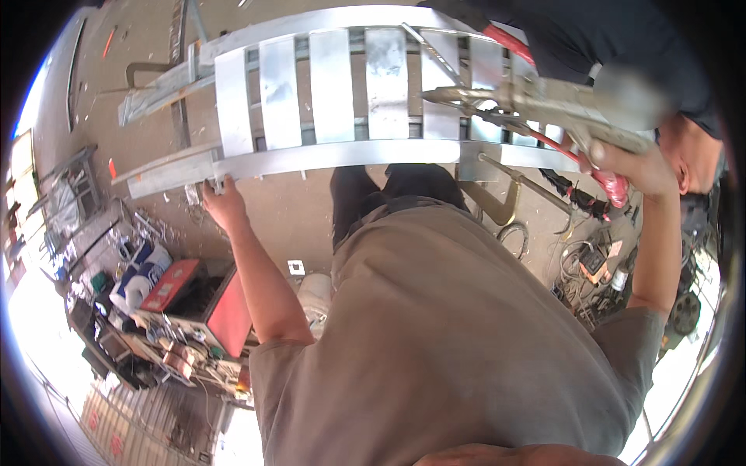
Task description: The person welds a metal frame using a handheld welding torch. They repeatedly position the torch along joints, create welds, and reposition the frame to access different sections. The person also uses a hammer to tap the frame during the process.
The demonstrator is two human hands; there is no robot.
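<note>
A silver metal frame [338, 153] with several flat cross slats lies before me. My left hand [224, 201] is at its near left corner, fingers apart and touching the rail's edge; whether they grip it is unclear. At the right, my right hand [644, 169] is closed around a long tan metal tool [548, 96], partly blurred, whose pointed end hangs over the slats. A red handle [611, 183] shows beneath that hand. A thin metal rod [431, 53] slants across the slats near the tool's tip. A G-clamp [504, 204] sits at the near rail.
A person in dark clothes [618, 29] leans in at the upper right, close to the tool. Left of me stands a red cabinet [230, 311] amid clutter. Cables and a small box [593, 262] lie on the floor at right. Another clamp [145, 69] is at the frame's far left.
</note>
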